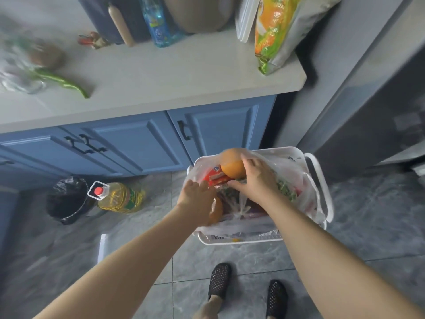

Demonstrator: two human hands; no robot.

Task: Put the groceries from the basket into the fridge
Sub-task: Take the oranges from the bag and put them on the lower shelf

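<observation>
A white plastic basket (319, 180) stands on the floor beside the grey fridge (368, 116). It holds clear plastic bags with greens (285, 189), a red packet (216, 177) and oranges. My right hand (257, 180) grips one orange (231, 163) at the basket's far rim, fingers on its right side and thumb below. My left hand (197, 195) reaches in from the left with fingers fairly straight, touching the bag just above a second orange (217, 214). What lies deeper in the basket is hidden.
A white countertop (161, 84) over blue cabinets (218, 132) carries a green pepper (64, 82), a blue bottle (156, 24) and a snack bag (276, 31). An oil bottle (119, 198) and a black bin (66, 199) stand on the floor at left. My feet (219, 282) are behind the basket.
</observation>
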